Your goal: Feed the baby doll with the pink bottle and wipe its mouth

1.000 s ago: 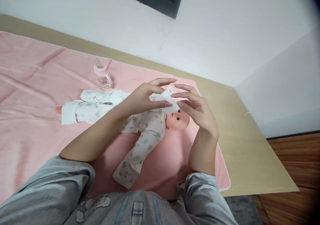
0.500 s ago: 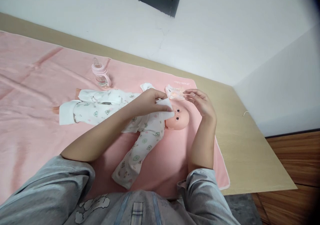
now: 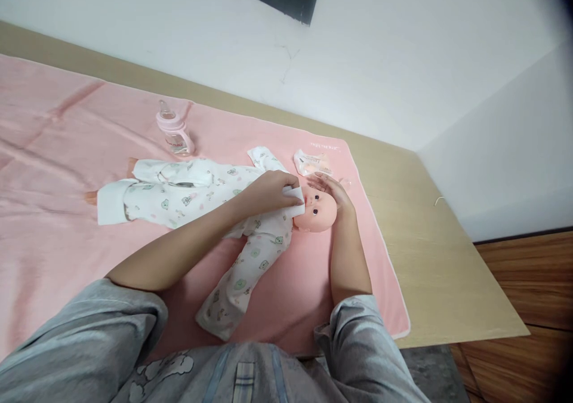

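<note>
A baby doll (image 3: 323, 215) in a white printed outfit (image 3: 233, 197) lies on its back, head to the right. In my left hand (image 3: 273, 193) a folded white wipe (image 3: 294, 202) is pinched between thumb and fingers, its edge close to the doll's mouth and chin. My right hand (image 3: 335, 189) is at the far side of the doll's head, fingers stretched out and slightly curved, with the palm against or very near the head. Just beyond those fingers lies a small clear plastic packet (image 3: 313, 163) with something peach-coloured inside.
A pink blanket (image 3: 67, 152) covers much of the tan table (image 3: 425, 242). Behind the doll's legs stands a pink-capped baby bottle (image 3: 175, 129) with a handle. A white wall (image 3: 380, 51) rises along the table's back edge, and wooden panels (image 3: 528, 283) are at the right.
My right hand has come down and left from above the packet to the doll's head. My left hand has lowered slightly, and the wipe has shifted left, uncovering more of the doll's mouth.
</note>
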Available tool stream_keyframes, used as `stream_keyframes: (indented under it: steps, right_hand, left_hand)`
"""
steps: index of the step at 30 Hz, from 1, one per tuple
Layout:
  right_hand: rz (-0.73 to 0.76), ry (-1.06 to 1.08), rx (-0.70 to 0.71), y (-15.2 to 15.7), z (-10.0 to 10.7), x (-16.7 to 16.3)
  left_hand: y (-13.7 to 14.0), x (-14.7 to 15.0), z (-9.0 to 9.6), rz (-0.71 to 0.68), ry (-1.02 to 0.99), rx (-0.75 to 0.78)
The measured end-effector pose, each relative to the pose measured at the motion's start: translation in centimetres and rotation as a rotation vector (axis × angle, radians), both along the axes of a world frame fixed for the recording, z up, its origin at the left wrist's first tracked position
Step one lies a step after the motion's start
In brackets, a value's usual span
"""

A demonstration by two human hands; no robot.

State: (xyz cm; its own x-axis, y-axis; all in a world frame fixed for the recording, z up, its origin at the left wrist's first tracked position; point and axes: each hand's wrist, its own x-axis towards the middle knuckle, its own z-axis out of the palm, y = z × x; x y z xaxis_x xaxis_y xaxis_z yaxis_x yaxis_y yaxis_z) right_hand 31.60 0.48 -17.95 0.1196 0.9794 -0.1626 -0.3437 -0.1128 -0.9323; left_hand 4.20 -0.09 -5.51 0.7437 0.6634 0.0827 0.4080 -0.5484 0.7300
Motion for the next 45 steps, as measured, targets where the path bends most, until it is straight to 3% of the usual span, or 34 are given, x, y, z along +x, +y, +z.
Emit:
stream_keyframes:
  steps: [11, 34, 45]
  right_hand:
    - [-0.039, 0.054, -0.015, 0.4, -0.8, 0.5]
    - [-0.183, 0.19, -0.063, 1.1, -1.3, 1.0]
    - [-0.231, 0.218, -0.084, 1.2, -1.3, 1.1]
  left_hand:
    - [0.2, 0.5, -1.6, -0.041, -0.017, 0.122]
    - [0.1, 0.6, -0.9, -0.066, 0.152, 0.324]
    - [0.7, 0.5, -1.9, -0.047, -0.007, 0.349]
